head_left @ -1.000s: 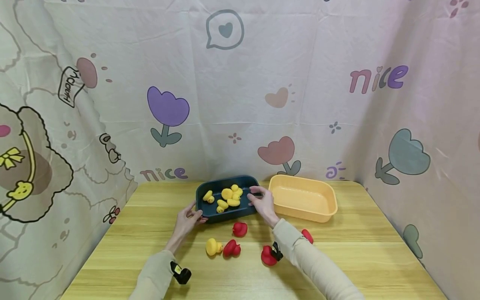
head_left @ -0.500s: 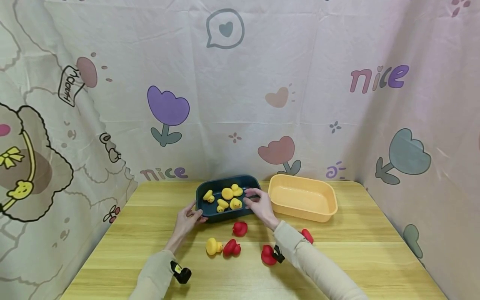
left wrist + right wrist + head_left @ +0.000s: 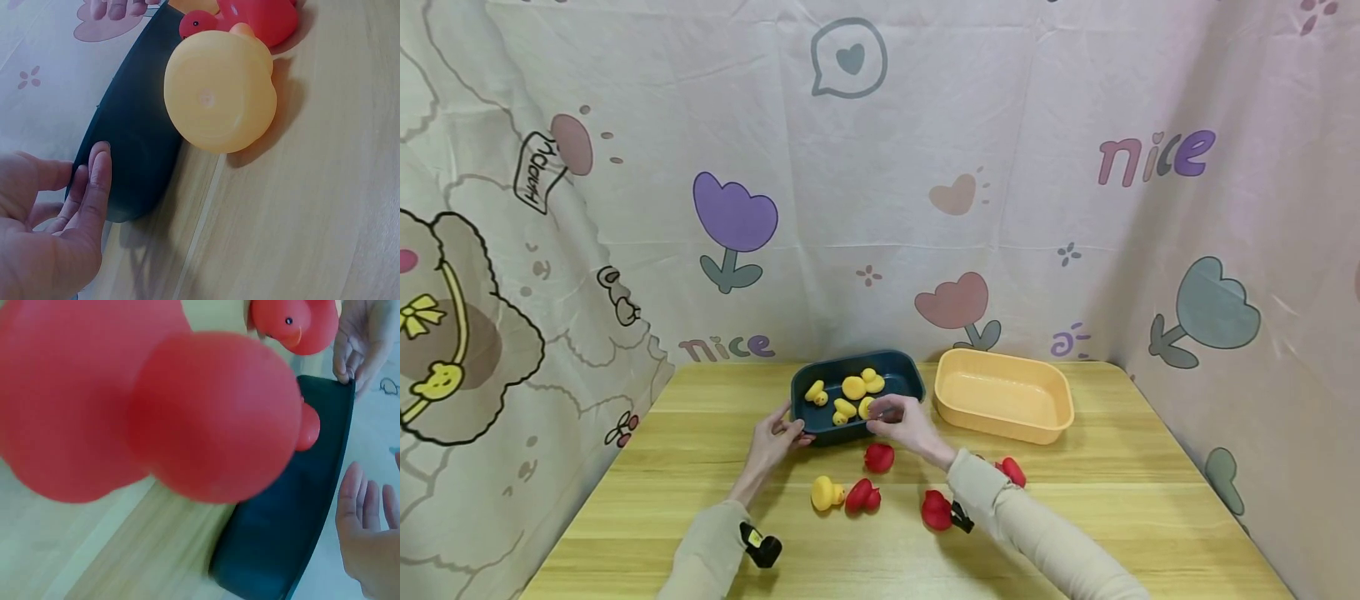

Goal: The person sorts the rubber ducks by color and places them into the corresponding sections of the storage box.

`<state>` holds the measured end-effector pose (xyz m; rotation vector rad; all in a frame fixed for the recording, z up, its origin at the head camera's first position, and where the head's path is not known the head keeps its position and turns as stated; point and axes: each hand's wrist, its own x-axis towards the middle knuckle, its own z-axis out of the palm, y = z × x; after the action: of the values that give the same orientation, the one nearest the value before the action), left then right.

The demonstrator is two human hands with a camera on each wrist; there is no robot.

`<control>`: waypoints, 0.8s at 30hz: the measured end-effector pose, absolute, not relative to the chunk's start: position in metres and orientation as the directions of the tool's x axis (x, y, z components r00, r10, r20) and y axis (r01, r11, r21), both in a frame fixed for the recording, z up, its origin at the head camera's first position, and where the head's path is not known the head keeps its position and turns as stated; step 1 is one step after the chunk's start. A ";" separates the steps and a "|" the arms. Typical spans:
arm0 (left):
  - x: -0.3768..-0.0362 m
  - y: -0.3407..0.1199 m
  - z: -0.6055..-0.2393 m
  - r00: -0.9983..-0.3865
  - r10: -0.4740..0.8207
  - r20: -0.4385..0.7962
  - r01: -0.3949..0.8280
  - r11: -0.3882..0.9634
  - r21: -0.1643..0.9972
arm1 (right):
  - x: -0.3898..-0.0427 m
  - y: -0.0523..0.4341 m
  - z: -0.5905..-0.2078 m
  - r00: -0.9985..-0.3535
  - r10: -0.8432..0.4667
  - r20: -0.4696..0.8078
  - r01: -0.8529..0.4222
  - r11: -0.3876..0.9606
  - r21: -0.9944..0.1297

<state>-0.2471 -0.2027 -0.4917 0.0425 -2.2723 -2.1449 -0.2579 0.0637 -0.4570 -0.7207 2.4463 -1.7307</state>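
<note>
A dark blue tray (image 3: 891,372) holds several yellow toy ducks (image 3: 853,387). My left hand (image 3: 772,442) grips the tray's near left corner, and the left wrist view shows thumb and fingers (image 3: 95,187) on either side of its wall. Over the tray's near right part hovers my right hand (image 3: 908,423), partly covering a yellow duck (image 3: 865,407). Its fingers are extended and apart from the rim in the right wrist view; no held thing shows between them. Outside the tray, a yellow duck (image 3: 826,493) lies beside a red duck (image 3: 862,497).
A yellow-orange tray (image 3: 1003,427) stands right of the blue one. More red ducks are on the wooden table: one (image 3: 879,457) before the blue tray, one (image 3: 936,510) by my right wrist, one (image 3: 1012,472) behind my right forearm. A patterned cloth (image 3: 850,208) hangs behind.
My right hand has moved left and slightly nearer, over the tray's front side. A yellow duck beside it changed its pose early on. My left hand keeps its grip.
</note>
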 end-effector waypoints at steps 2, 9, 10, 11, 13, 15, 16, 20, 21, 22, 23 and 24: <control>-0.247 -0.203 -0.492 -1.000 -0.029 -0.011 -0.013 0.052 0.999 | -0.255 0.061 -0.457 -0.871 -0.450 0.200 -0.349 0.278 -0.895; -0.247 -0.203 -0.491 -1.000 -0.021 -0.017 -0.019 0.051 0.999 | -0.251 0.051 -0.459 -0.787 -0.599 0.148 -0.411 0.329 -0.850; -0.247 -0.203 -0.491 -1.000 -0.020 -0.017 -0.018 0.052 0.999 | -0.251 0.050 -0.459 -0.774 -0.617 0.142 -0.422 0.335 -0.842; -0.247 -0.203 -0.491 -1.000 -0.018 -0.016 -0.017 0.052 0.999 | -0.251 0.049 -0.460 -0.763 -0.633 0.135 -0.430 0.340 -0.837; -0.247 -0.203 -0.492 -1.000 -0.016 -0.013 -0.014 0.052 0.999 | -0.250 0.046 -0.461 -0.743 -0.660 0.116 -0.435 0.343 -0.832; -0.248 -0.203 -0.492 -1.000 -0.016 -0.014 -0.015 0.052 0.999 | -0.250 0.043 -0.462 -0.727 -0.680 0.092 -0.434 0.352 -0.830; -0.248 -0.203 -0.492 -1.000 -0.015 -0.012 -0.013 0.052 0.999 | -0.249 0.041 -0.462 -0.721 -0.689 0.080 -0.430 0.353 -0.831; -0.248 -0.203 -0.492 -1.000 -0.023 -0.016 -0.018 0.050 0.999 | -0.248 0.036 -0.463 -0.709 -0.704 0.036 -0.409 0.369 -0.835; -0.247 -0.203 -0.492 -1.000 -0.023 -0.016 -0.017 0.049 0.999 | -0.247 0.035 -0.463 -0.709 -0.705 0.026 -0.404 0.375 -0.834; -0.247 -0.203 -0.492 -1.000 -0.022 -0.016 -0.017 0.050 0.999 | -0.247 0.034 -0.463 -0.707 -0.707 0.020 -0.404 0.381 -0.832; -0.247 -0.203 -0.492 -1.000 -0.024 -0.020 -0.021 0.052 0.998 | -0.247 0.032 -0.463 -0.705 -0.709 0.014 -0.406 0.388 -0.827; -0.247 -0.203 -0.492 -1.000 -0.021 -0.018 -0.019 0.056 0.998 | -0.247 0.031 -0.463 -0.703 -0.711 0.008 -0.409 0.395 -0.823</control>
<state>-0.2473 -0.2027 -0.4915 0.0440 -2.2820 -2.1568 -0.2466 0.0314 -0.4627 -0.9712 2.3126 -1.2173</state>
